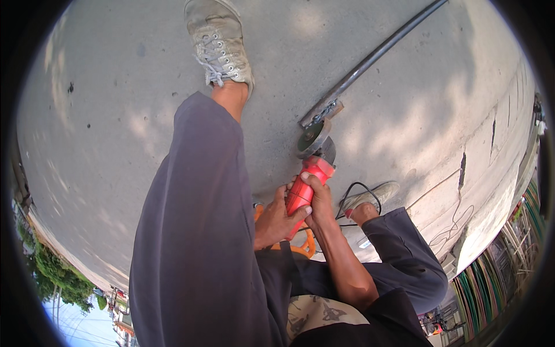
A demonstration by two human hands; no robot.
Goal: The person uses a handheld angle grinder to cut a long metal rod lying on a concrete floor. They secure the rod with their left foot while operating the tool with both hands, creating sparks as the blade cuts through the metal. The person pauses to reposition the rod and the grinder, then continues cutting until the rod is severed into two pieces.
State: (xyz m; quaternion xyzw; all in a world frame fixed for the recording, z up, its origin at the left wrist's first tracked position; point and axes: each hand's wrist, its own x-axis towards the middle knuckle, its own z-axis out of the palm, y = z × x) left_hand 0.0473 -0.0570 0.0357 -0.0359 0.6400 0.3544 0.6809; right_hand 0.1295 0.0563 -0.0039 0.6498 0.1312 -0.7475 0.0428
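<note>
- Red angle grinder (304,188) sits just right of frame centre, gripped by both hands, disc end pointing up-right.
- Left hand (276,220) is below-left of the grinder body, fingers curled around the lower part of the red housing, thumb across its front; closed on the tool.
- Right hand (319,199) wraps the grinder from the right side, fingers folded over the red body just under the head; also closed on it, forearm running down toward lower centre.
- Grinding disc (312,139) is grey, round, tilted, above the red body; its upper edge is at or touching the end of the metal bar (370,61); exact contact cannot be told.
- Metal bar is long, dark, lies on the concrete floor (104,115) from centre diagonally to the upper right edge; the near end looks rough and flat.
- Black cord (354,194) loops just right of the right hand, near the right shoe (370,195).
- Left shoe (218,43) is pale, laced, at top centre; the left leg in dark grey trousers (196,231) fills the centre-left.
- Orange thing (303,246) peeks out under the hands, partly hidden; kind cannot be told.
- Thin wires (451,225) lie on the concrete at right.
- Striped green and tan rods or pipes (503,260) are stacked at the lower right rim.
- Trees and sky at lower left rim.
</note>
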